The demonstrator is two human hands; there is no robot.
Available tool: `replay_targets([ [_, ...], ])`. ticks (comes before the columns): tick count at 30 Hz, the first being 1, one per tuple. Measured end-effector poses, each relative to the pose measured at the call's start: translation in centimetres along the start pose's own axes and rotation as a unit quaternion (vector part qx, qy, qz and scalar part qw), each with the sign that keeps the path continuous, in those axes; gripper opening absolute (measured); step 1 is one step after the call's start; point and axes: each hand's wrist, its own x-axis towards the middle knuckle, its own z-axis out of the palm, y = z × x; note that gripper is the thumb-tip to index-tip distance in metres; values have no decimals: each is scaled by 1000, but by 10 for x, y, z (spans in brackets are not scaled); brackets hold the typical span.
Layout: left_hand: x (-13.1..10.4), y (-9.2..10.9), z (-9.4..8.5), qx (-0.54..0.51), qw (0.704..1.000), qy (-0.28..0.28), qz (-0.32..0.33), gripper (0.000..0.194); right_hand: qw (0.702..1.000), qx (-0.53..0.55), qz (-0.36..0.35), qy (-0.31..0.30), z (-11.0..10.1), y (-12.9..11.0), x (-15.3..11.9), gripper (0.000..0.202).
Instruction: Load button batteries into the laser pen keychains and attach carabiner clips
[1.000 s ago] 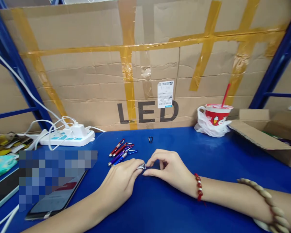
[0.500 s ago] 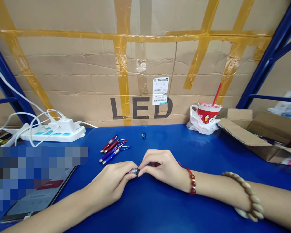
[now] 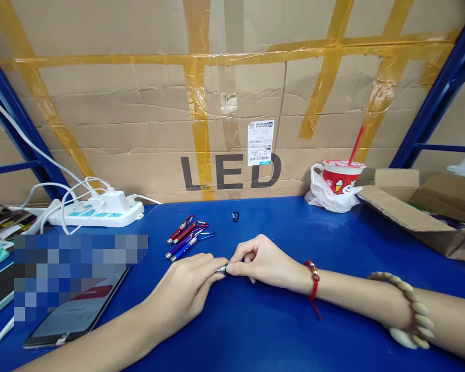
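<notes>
Between my two hands is a small dark and silver cylinder (image 3: 221, 269), mostly covered by fingers. My left hand (image 3: 188, 281) is closed round its left part. The thumb and forefinger of my right hand (image 3: 261, 261) pinch its right end. Up and to the left on the blue table lie several small metal penlights with clips, red ones (image 3: 186, 232) above purple and blue ones (image 3: 185, 249). A black carabiner clip (image 3: 235, 217) lies alone behind my hands.
A white power strip (image 3: 101, 214) with cables stands at the back left, a phone (image 3: 73, 315) at the left. A red cup (image 3: 340, 178) in a plastic bag and an open cardboard box (image 3: 406, 209) are at the right. A large cardboard sheet (image 3: 147, 113) stands behind.
The fingers of my right hand have turned at the cylinder's end, and the wrist has rolled, so the red bracelet's cord now hangs down. The whole view has shifted slightly.
</notes>
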Motion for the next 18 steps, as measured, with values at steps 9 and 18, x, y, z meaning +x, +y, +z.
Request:
replay_targets([
  [9, 1, 1, -1, -1, 1000, -12, -12, 21, 1000, 18, 15, -6, 0, -3, 1, 33],
  [18, 4, 7, -5, -2, 998, -39, -52, 19, 1000, 23, 3, -14, -1, -1, 4, 27],
])
